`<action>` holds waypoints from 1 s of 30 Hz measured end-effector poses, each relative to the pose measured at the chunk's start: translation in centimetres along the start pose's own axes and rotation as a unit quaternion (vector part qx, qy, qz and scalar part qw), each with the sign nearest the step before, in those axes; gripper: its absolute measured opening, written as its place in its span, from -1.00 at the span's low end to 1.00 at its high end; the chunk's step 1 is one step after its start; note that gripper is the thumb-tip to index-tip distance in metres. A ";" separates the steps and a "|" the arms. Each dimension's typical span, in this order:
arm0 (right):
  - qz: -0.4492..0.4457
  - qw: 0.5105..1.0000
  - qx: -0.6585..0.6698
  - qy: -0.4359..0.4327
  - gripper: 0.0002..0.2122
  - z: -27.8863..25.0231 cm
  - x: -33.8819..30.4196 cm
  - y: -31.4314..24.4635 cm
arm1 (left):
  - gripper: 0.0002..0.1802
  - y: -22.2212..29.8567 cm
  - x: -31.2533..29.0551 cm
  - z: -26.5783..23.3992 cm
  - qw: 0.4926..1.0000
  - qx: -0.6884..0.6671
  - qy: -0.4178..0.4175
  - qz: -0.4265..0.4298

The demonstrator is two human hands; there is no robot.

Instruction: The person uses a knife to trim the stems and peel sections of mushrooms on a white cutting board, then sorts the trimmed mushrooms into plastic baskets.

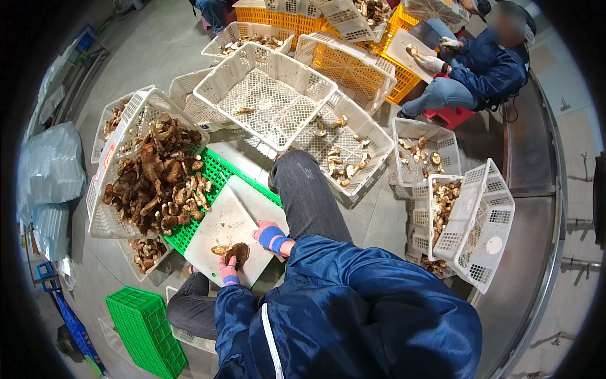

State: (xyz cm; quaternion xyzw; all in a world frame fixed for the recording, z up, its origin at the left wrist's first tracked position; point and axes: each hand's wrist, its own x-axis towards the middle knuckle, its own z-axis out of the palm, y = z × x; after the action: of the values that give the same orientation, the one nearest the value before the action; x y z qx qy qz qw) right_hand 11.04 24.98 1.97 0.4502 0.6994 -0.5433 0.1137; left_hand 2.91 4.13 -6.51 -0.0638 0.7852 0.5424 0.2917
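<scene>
Mushrooms [154, 170]: brown heap in tilted white crate [108, 222], left. Over white board [208, 221]: one dark-capped mushroom [238, 254], presumably light, soft, easily bruised; best held lightly by the cap. Left hand [228, 272]: fingers closed on its near edge. Right hand [272, 238]: fingers wrapped round a knife [245, 210], blade pointing away.

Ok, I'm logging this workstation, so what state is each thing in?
Left hand: closed on a mushroom
Mushroom: held, brown
Right hand: closed around a knife
Knife: held, blade over the board
White board: lying across green crate
Left white crate: tilted, heaped with mushrooms
Co-worker's hands: gloved, holding something small
</scene>
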 end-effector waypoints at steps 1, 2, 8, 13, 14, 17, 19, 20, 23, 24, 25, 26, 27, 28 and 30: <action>-0.019 1.000 -0.006 0.016 -0.64 0.1 0.0 0.1 | -0.39 0.1 0.0 0.0 1.000 0.010 -0.001 0.003; -0.037 0.999 -0.012 0.032 -0.64 0.2 0.1 0.2 | -0.39 0.2 0.0 0.0 1.000 0.021 -0.002 0.006; -0.028 0.999 -0.004 0.022 -0.66 0.0 -0.3 0.0 | -0.48 0.2 -0.2 0.0 0.999 0.045 0.017 0.020; 0.033 0.998 0.045 -0.019 -0.65 -0.6 -1.1 -1.0 | -0.43 -0.3 0.1 -0.4 0.999 0.037 0.011 0.017; 0.034 0.998 0.044 -0.019 -0.65 -0.8 -1.2 -1.2 | -0.43 -0.2 0.0 -0.3 0.999 0.037 0.010 0.016; 0.029 0.999 0.041 -0.017 -0.66 -0.8 -1.1 -1.0 | -0.42 0.1 -0.1 0.0 1.000 0.012 0.005 0.011; 0.012 1.000 0.026 -0.008 -0.66 -0.7 -0.8 -0.7 | -0.42 0.3 -0.3 0.1 1.000 0.012 0.004 0.009; -0.005 1.000 0.010 0.001 -0.67 -0.7 -0.7 -0.5 | -0.42 0.4 -0.4 0.2 1.000 0.012 0.003 0.006; 0.014 0.999 0.052 -0.007 -0.69 -0.6 -1.1 -0.8 | -0.44 0.2 -0.2 -0.2 1.000 0.028 0.002 0.011; 0.013 0.999 0.052 -0.009 -0.69 -0.6 -1.2 -1.0 | -0.44 0.0 -0.1 -0.4 1.000 0.027 0.004 0.010; 0.010 0.999 0.043 -0.007 -0.69 -0.6 -1.1 -0.9 | -0.44 -0.2 0.0 -0.3 0.999 0.035 0.005 0.015; 0.008 0.999 0.035 -0.005 -0.69 -0.5 -1.0 -0.9 | -0.44 -0.3 0.1 -0.4 0.999 0.043 0.006 0.019; 0.008 0.999 0.035 -0.005 -0.69 -0.5 -0.9 -0.8 | -0.44 -0.5 0.3 -0.4 0.999 0.043 0.006 0.018; -0.001 0.999 0.033 0.000 -0.69 -0.3 -0.7 -0.6 | -0.44 -0.7 0.5 -0.4 1.000 0.013 -0.002 0.014; -0.011 0.999 0.032 0.005 -0.69 0.2 -0.2 -0.2 | -0.44 -1.2 0.8 -0.6 1.000 -0.016 -0.009 0.011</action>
State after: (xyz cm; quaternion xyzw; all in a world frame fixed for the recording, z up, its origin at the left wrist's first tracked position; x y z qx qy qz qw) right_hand 10.97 24.73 2.22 0.4488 0.6867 -0.5648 0.0900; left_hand 2.56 3.29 -7.75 -0.0548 0.7743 0.5589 0.2917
